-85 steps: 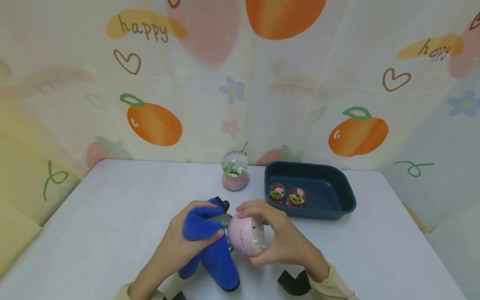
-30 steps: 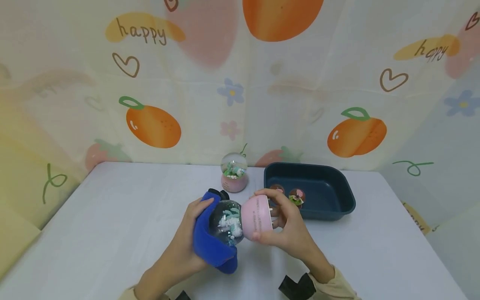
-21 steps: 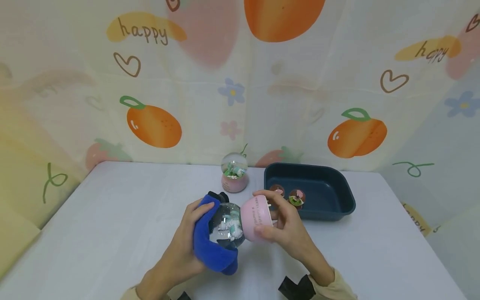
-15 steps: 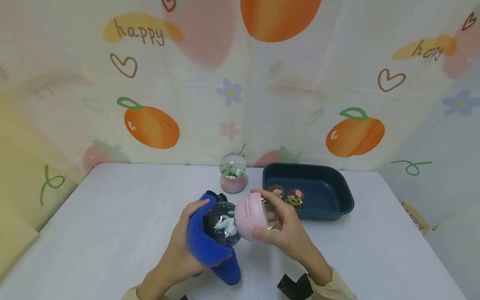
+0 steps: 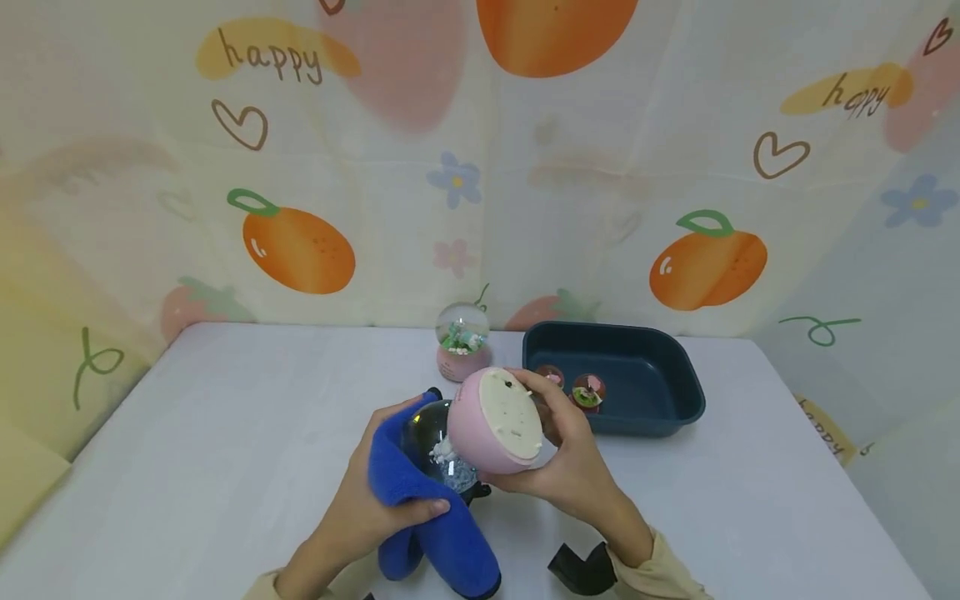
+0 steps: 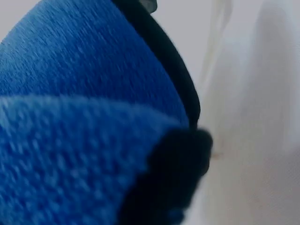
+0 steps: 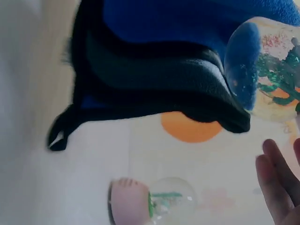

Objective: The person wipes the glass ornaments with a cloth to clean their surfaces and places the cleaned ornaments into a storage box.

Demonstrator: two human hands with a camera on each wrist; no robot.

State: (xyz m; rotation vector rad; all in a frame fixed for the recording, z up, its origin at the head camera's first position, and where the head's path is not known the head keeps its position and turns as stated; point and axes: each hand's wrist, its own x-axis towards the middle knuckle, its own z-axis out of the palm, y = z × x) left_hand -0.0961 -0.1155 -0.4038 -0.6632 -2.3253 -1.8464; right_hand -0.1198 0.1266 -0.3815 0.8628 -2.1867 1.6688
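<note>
My right hand grips a snow globe by its pink base, which is tilted so its pale underside faces up. White and green figures show inside the clear dome in the right wrist view. My left hand holds a blue plush cloth with black edging against the dome, thumb on top and a flap hanging down. In the left wrist view, folds of the cloth fill most of the picture and the hand is hidden. Fingers of my right hand show in the right wrist view.
A second snow globe stands upright on the white table, behind my hands. To its right, a dark blue tray holds two small globes. A patterned cloth backdrop hangs behind. A black strap lies by my right wrist.
The snow globe's base has turned from sideways to underside up, hiding more of the dome. The blue cloth's flap has dropped lower, and my left thumb has come round onto it.
</note>
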